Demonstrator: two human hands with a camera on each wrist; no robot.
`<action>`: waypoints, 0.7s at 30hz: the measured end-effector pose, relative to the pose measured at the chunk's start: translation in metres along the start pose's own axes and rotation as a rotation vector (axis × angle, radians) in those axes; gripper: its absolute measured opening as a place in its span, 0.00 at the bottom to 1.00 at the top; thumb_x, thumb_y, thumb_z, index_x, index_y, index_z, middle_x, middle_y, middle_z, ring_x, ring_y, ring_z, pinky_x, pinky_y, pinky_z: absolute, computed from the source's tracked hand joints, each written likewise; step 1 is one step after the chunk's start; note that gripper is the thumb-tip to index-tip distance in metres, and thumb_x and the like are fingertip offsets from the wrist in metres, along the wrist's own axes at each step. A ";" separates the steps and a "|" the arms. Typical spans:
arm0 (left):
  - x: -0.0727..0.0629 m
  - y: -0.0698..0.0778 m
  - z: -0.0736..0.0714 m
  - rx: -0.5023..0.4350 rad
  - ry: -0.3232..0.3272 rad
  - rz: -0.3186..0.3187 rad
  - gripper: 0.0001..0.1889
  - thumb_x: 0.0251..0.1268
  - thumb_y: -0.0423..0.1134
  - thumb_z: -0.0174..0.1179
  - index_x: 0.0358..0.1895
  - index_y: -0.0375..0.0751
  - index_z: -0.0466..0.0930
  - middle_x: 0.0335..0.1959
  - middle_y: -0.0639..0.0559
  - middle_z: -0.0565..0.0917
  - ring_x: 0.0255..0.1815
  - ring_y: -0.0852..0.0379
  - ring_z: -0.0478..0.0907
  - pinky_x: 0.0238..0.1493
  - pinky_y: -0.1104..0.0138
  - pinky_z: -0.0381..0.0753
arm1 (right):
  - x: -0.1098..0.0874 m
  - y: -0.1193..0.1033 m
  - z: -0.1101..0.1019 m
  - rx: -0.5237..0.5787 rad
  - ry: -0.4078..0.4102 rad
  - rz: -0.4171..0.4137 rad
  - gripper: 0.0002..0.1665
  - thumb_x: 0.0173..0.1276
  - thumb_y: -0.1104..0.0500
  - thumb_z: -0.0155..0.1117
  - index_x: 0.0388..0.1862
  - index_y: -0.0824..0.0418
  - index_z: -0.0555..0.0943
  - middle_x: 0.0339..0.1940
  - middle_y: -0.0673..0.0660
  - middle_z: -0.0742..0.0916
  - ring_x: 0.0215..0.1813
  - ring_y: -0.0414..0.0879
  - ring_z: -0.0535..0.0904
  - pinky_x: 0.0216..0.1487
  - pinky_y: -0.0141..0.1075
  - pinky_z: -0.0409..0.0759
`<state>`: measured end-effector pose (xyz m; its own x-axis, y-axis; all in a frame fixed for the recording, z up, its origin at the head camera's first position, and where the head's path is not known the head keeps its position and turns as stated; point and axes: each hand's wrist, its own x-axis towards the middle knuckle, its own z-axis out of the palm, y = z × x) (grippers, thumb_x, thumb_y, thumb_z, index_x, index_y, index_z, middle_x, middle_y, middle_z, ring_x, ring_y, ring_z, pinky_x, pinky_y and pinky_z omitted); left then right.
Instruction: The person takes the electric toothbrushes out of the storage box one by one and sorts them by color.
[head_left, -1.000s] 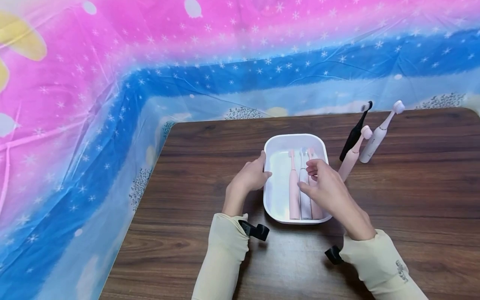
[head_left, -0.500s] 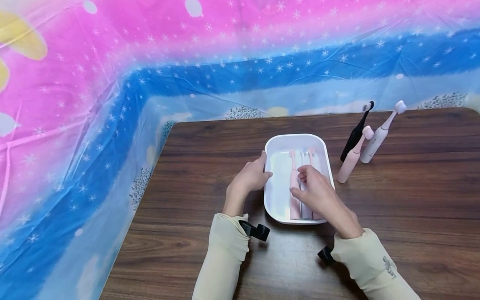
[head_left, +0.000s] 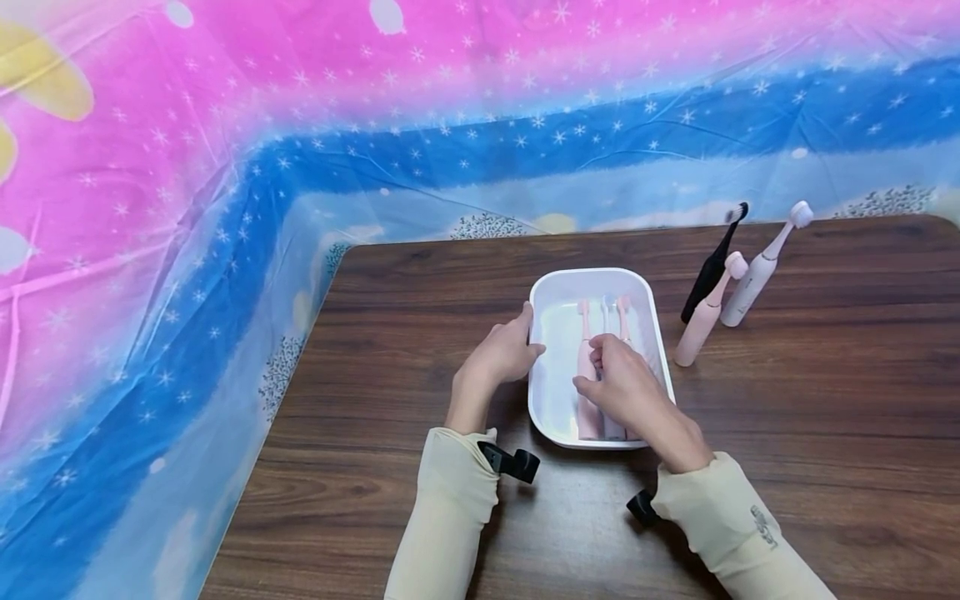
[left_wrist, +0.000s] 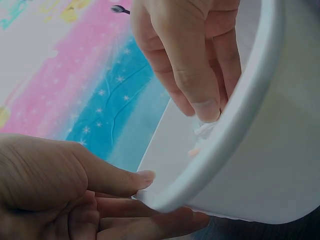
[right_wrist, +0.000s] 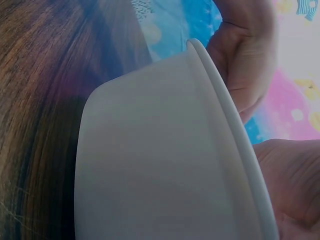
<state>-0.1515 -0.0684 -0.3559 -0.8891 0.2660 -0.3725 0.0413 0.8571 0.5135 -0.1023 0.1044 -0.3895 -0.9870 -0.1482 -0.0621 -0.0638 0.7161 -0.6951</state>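
Observation:
A white plastic bin [head_left: 557,392] stands on the table. My left hand [head_left: 504,348] grips its left rim, thumb over the edge and fingers under it outside, as the left wrist view shows. Three electric toothbrushes lie side by side in the bin, heads toward the far end: a pink toothbrush [head_left: 588,414] at the left, a white toothbrush [head_left: 611,427] in the middle and another pink toothbrush [head_left: 624,310] at the right. Above them is my right hand [head_left: 628,382], its thumb and forefinger spread over the left pink one. It covers much of the other two handles. Contact there is unclear.
Right of the bin three more toothbrushes stand upright: a black toothbrush [head_left: 708,275], a pink toothbrush [head_left: 697,329] and a white toothbrush [head_left: 752,287]. The wooden table [head_left: 382,333] ends at a patterned cloth [head_left: 450,158] behind and on the left.
My right hand has moved left across the bin, from over the right pink toothbrush to over the left pink one. My left hand has stayed on the rim.

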 end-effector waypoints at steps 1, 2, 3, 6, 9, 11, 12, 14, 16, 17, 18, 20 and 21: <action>0.000 0.000 0.000 0.003 0.001 0.001 0.36 0.74 0.42 0.49 0.77 0.41 0.40 0.75 0.47 0.60 0.74 0.50 0.58 0.67 0.57 0.64 | 0.000 0.000 0.000 0.000 -0.004 0.003 0.30 0.59 0.59 0.64 0.57 0.74 0.70 0.47 0.65 0.82 0.48 0.54 0.78 0.53 0.48 0.74; 0.000 0.000 0.000 0.007 0.003 0.003 0.36 0.74 0.42 0.49 0.77 0.41 0.40 0.75 0.47 0.60 0.73 0.50 0.59 0.68 0.57 0.64 | 0.001 -0.001 0.001 0.001 -0.008 0.005 0.30 0.59 0.59 0.64 0.57 0.74 0.70 0.47 0.66 0.82 0.49 0.55 0.78 0.54 0.49 0.74; 0.000 0.000 0.000 0.011 0.005 0.005 0.36 0.74 0.42 0.49 0.77 0.41 0.41 0.74 0.47 0.60 0.73 0.50 0.59 0.68 0.57 0.64 | 0.001 -0.001 0.001 0.002 -0.011 0.009 0.31 0.59 0.59 0.64 0.58 0.74 0.70 0.48 0.66 0.82 0.50 0.55 0.78 0.54 0.49 0.74; 0.000 0.000 0.000 0.016 0.011 0.008 0.36 0.74 0.42 0.49 0.77 0.40 0.41 0.74 0.46 0.61 0.72 0.50 0.61 0.67 0.58 0.64 | 0.003 -0.001 0.003 0.003 -0.024 0.013 0.31 0.59 0.58 0.64 0.58 0.74 0.70 0.48 0.66 0.82 0.50 0.56 0.78 0.54 0.49 0.74; 0.000 0.000 0.001 0.019 0.012 0.011 0.36 0.74 0.42 0.49 0.77 0.40 0.41 0.74 0.46 0.61 0.71 0.50 0.62 0.67 0.58 0.65 | 0.003 -0.002 0.004 -0.002 -0.031 0.012 0.31 0.60 0.58 0.64 0.58 0.74 0.70 0.47 0.66 0.82 0.49 0.55 0.78 0.53 0.48 0.75; 0.000 0.000 0.001 0.019 0.011 0.010 0.36 0.74 0.42 0.49 0.77 0.41 0.41 0.74 0.46 0.61 0.71 0.51 0.62 0.67 0.58 0.65 | 0.003 -0.002 0.005 -0.005 -0.032 0.012 0.31 0.60 0.58 0.65 0.58 0.74 0.70 0.47 0.65 0.81 0.48 0.54 0.77 0.52 0.48 0.75; 0.000 0.000 0.001 0.019 0.011 0.011 0.36 0.74 0.42 0.49 0.77 0.41 0.41 0.74 0.46 0.61 0.71 0.51 0.63 0.66 0.58 0.65 | 0.003 -0.002 0.005 -0.004 -0.035 0.018 0.31 0.60 0.58 0.65 0.58 0.74 0.70 0.47 0.65 0.81 0.48 0.54 0.77 0.52 0.48 0.75; 0.000 -0.001 0.001 0.018 0.012 0.012 0.36 0.74 0.42 0.49 0.77 0.41 0.40 0.74 0.46 0.61 0.71 0.51 0.63 0.66 0.58 0.66 | 0.003 -0.003 0.006 -0.005 -0.038 0.020 0.31 0.60 0.58 0.65 0.58 0.74 0.70 0.47 0.65 0.81 0.47 0.54 0.77 0.52 0.48 0.75; 0.000 -0.001 0.001 0.016 0.014 0.013 0.36 0.74 0.42 0.49 0.77 0.41 0.40 0.74 0.46 0.61 0.70 0.51 0.64 0.66 0.58 0.66 | 0.004 -0.003 0.007 -0.001 -0.040 0.021 0.31 0.60 0.58 0.65 0.58 0.74 0.70 0.47 0.65 0.81 0.46 0.53 0.77 0.52 0.48 0.75; 0.000 -0.001 0.001 0.014 0.015 0.014 0.36 0.74 0.42 0.49 0.77 0.41 0.40 0.74 0.45 0.61 0.70 0.51 0.65 0.66 0.58 0.66 | 0.004 -0.003 0.007 0.000 -0.041 0.021 0.31 0.60 0.58 0.65 0.58 0.74 0.70 0.46 0.65 0.81 0.46 0.53 0.76 0.52 0.47 0.75; 0.000 -0.001 0.001 0.013 0.016 0.015 0.36 0.74 0.42 0.49 0.77 0.40 0.40 0.74 0.45 0.61 0.69 0.51 0.65 0.65 0.58 0.67 | 0.004 -0.003 0.008 0.001 -0.041 0.020 0.30 0.60 0.58 0.65 0.58 0.74 0.70 0.46 0.65 0.81 0.46 0.53 0.76 0.52 0.47 0.75; -0.001 0.000 0.000 0.014 0.017 0.018 0.36 0.74 0.42 0.49 0.77 0.40 0.40 0.74 0.45 0.61 0.69 0.51 0.65 0.66 0.58 0.66 | 0.005 -0.003 0.009 0.000 -0.038 0.015 0.30 0.60 0.59 0.65 0.57 0.74 0.71 0.45 0.65 0.81 0.45 0.53 0.76 0.51 0.47 0.75; -0.001 0.000 0.000 0.014 0.016 0.019 0.36 0.74 0.42 0.49 0.77 0.39 0.41 0.74 0.45 0.61 0.70 0.51 0.64 0.66 0.58 0.66 | 0.005 -0.003 0.009 -0.001 -0.037 0.012 0.30 0.60 0.59 0.65 0.57 0.74 0.71 0.44 0.65 0.81 0.44 0.53 0.76 0.50 0.46 0.75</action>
<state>-0.1505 -0.0690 -0.3558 -0.8955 0.2750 -0.3499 0.0646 0.8582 0.5091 -0.1055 0.0953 -0.3947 -0.9816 -0.1648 -0.0963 -0.0526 0.7183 -0.6937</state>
